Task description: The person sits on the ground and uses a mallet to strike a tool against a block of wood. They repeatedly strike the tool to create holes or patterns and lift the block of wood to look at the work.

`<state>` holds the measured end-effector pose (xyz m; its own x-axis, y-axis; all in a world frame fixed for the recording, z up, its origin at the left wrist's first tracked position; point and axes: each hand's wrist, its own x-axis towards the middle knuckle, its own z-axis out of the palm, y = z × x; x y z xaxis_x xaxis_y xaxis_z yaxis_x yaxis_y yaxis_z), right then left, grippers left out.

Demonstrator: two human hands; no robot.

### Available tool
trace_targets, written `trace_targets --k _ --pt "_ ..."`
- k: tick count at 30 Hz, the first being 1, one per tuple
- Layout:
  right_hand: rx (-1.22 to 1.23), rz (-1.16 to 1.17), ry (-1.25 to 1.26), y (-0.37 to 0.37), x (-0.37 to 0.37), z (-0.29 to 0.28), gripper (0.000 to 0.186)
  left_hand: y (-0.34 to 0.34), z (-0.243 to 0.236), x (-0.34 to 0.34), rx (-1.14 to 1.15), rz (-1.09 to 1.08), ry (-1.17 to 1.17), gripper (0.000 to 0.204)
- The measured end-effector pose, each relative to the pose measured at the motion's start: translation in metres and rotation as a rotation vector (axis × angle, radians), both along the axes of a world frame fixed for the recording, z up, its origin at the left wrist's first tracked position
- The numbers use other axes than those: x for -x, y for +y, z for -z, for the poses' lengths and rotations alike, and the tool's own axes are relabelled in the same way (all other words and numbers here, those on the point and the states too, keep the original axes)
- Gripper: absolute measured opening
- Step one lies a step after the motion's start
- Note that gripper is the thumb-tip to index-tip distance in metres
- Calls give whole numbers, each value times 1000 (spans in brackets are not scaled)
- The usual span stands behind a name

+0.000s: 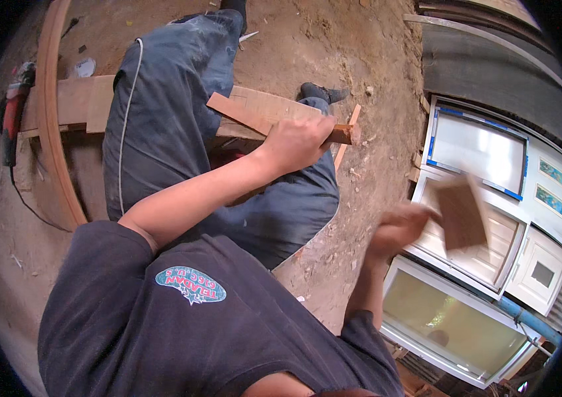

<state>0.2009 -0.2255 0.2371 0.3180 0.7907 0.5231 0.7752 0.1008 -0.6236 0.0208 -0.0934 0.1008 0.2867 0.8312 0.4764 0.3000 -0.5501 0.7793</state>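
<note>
My left hand [297, 144] is closed around a reddish-brown wooden chisel handle [343, 135], whose battered end sticks out to the right. Its blade is hidden by the hand and leg. Just beyond that hand lies a wooden board [274, 104], and a thin wooden strip [236, 112] runs across it toward my knuckles. Raised off to the right, my right hand [396, 228] grips a wooden mallet [463, 215] with a blocky head. Motion smears both the mallet and this hand. The mallet is well apart from the handle.
A red and black angle grinder [14, 116] lies at the far left, its cord trailing down. Near it a long wooden plank [50, 119] stretches past my leg. White-framed panels [479, 152] lean at the right. Dirt floor [373, 112] surrounds my legs.
</note>
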Motion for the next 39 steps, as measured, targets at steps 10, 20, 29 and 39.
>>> trace_targets --k 10,20,29,39 --pt "-155 -285 512 19 37 -54 35 2 7 5 -18 -25 -25 25" --pt "-168 -65 499 34 46 -67 34 -1 4 5 21 21 -23 26" --pt "394 227 114 -6 31 14 22 -3 0 4 72 91 57 27" --pt "418 291 1357 -84 70 144 32 9 -23 17 343 130 30 30"
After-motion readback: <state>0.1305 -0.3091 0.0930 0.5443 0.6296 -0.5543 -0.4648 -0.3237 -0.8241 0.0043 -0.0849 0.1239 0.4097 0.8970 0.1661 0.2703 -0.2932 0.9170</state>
